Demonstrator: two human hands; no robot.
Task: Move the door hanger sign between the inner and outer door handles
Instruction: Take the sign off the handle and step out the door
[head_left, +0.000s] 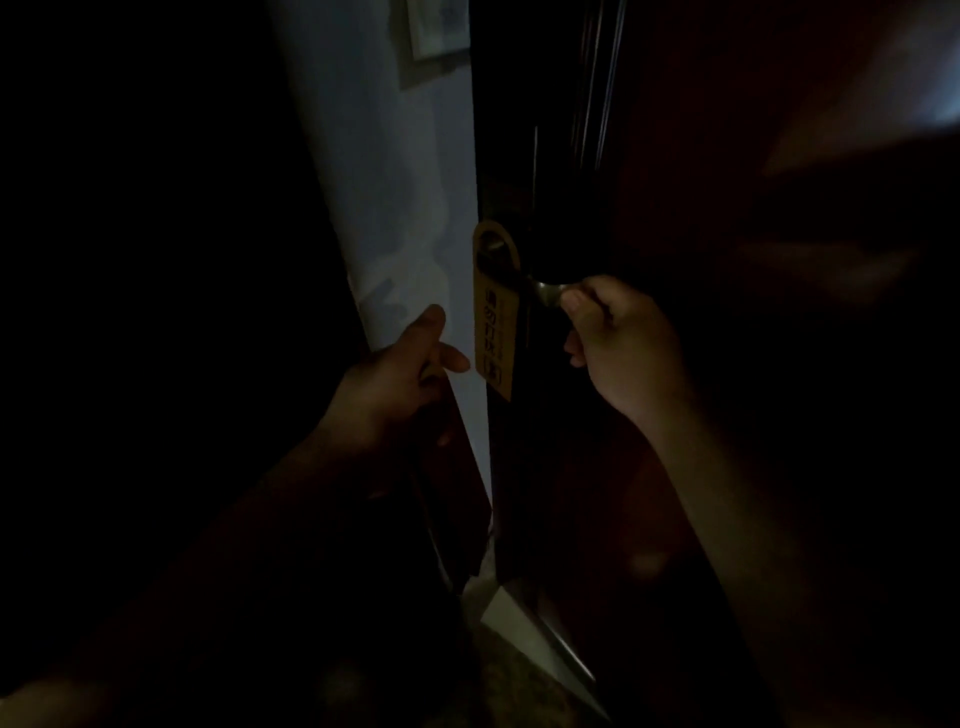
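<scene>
two hands work at a dark door (582, 467) that stands ajar, seen nearly edge-on. light is very low; we note only what shows.

the door hanger sign (493, 317) is tan card with small dark printed marks down its face. it hangs upright at the door's edge, its hooked top looped over a metal handle stub. we cannot tell for certain which face of the door that stub belongs to.

right hand (618, 343): fingers curled round the end of the metal lever handle (545, 292), thumb on top, a firm grip. it sits just right of the sign, not touching it.

left hand (400, 374): one finger and the thumb are extended, loosely spread, with nothing in its grasp; the remaining fingers are too dark to read. the thumb tip points at the sign's lower left edge, just beside it. we cannot tell whether it touches.

through the gap, a pale lit wall (395, 182) with a light framed panel (436, 26) near the top. below the door, a bright wedge of floor (519, 618).
</scene>
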